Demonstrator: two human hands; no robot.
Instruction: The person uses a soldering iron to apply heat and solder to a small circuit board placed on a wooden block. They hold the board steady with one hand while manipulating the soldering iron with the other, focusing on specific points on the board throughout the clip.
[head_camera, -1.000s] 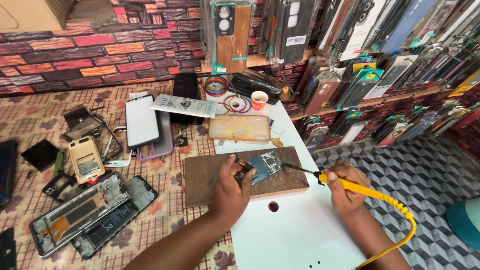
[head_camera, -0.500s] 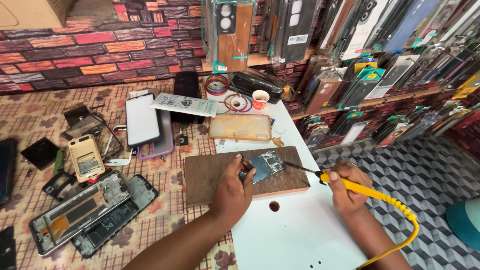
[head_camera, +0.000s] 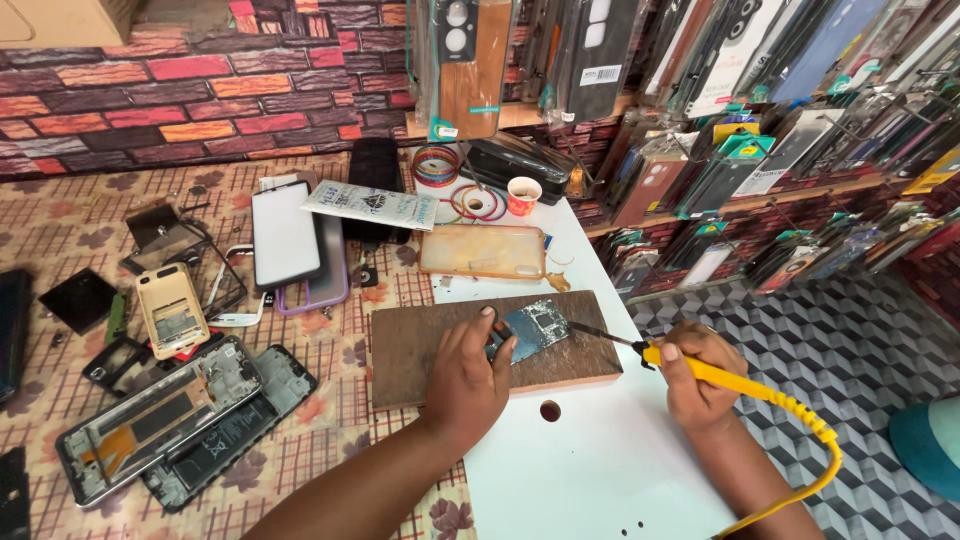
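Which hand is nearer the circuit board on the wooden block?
Left. The left hand has its fingertips on the circuit board, pinning it to the wooden block. The right hand stays off to the side, holding the soldering iron.

Bright, even daylight falls on my bench, seemingly from above and in front of me, so shadows stay soft. My left hand (head_camera: 468, 375) throws only a faint shadow onto the wooden block (head_camera: 440, 345) beneath it, and my right hand (head_camera: 700, 375) leaves a pale one on the white tabletop (head_camera: 590, 470), which looks nearly washed out below my wrists. Beyond my left hand, the glossy phone screen (head_camera: 285, 232) shows a soft sheen. Focus is sharp around both hands. The wide lens bends things far to my right: the hanging phone cases (head_camera: 800, 90) lean and stretch toward the corner, and the brick-pattern wall (head_camera: 180, 90) curves.
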